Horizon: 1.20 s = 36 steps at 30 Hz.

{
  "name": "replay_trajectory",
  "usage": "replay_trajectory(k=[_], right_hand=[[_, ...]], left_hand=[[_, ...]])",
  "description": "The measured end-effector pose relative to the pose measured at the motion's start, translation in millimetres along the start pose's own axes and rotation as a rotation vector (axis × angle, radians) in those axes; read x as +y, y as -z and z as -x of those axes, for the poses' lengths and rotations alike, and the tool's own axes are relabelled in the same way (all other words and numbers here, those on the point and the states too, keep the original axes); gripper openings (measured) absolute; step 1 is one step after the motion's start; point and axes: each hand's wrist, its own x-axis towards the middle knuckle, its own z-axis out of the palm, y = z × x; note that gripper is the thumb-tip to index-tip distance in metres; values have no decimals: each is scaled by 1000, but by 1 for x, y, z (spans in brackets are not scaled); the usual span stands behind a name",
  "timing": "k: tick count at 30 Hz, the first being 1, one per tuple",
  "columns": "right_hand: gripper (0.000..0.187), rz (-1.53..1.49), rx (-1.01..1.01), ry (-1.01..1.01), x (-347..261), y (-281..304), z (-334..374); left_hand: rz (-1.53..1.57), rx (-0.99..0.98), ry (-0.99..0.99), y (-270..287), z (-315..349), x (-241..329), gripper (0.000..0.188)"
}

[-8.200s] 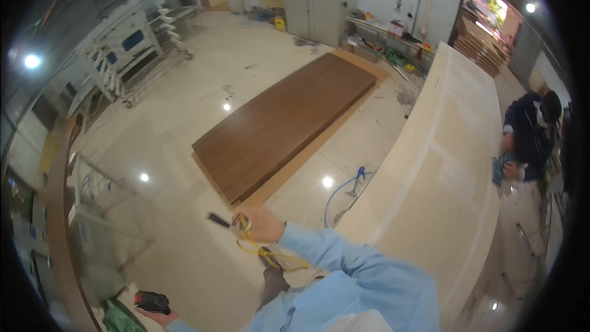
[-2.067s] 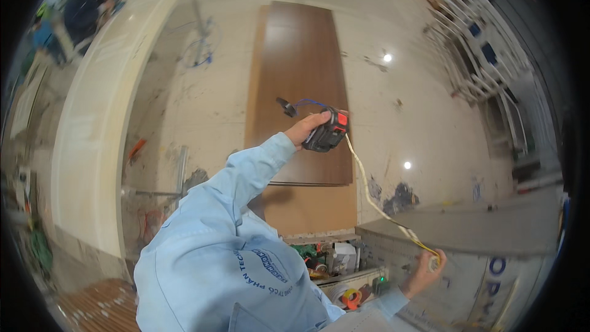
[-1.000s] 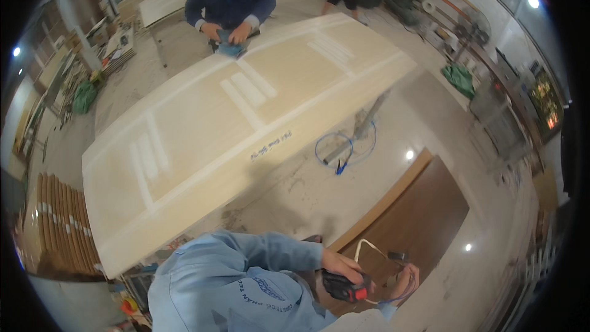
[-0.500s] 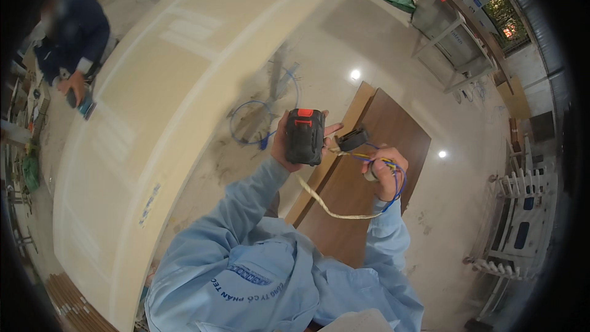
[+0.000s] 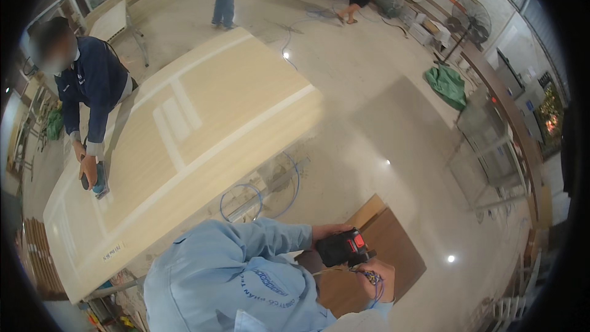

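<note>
A black battery pack with a red button lies in my left hand, its fingers partly behind the pack. My right hand is closed around a bunch of blue and yellow wires. From that hand a black connector piece reaches up to the end of the pack. Whether the two are joined or only touching, I cannot tell. A pale wrapped cable trails from the wires toward my body.
Brown boards lie below my hands. To the left stretches a large pale panel, where a co-worker in dark blue holds a sander. A blue hose loops on the floor. Two more people stand farther back.
The view has tilted up toward the room. My hands have come together; the battery pack has turned, and the connector, apart from it before, now meets its end.
</note>
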Motion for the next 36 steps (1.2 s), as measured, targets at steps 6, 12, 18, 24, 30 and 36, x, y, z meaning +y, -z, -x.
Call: replay_trajectory(k=[6, 12, 18, 24, 30, 36], right_hand=[[18, 84, -251, 28, 67, 96, -151], [21, 322, -818, 264, 91, 154, -378], [33, 695, -1230, 260, 111, 151, -592], [67, 941, -1276, 266, 88, 164, -740], [98, 701, -1238, 428, 92, 167, -910], [37, 141, -1013, 725, 109, 120, -1099]], left_hand=[[-258, 233, -84, 32, -90, 112, 77], [-134, 240, -421, 63, -118, 247, 70], [14, 335, -609, 137, -169, 383, 67], [137, 279, -984, 166, -174, 500, 66], [221, 202, -1503, 195, -141, 642, 83], [-15, 114, -1868, 197, -79, 783, 102]])
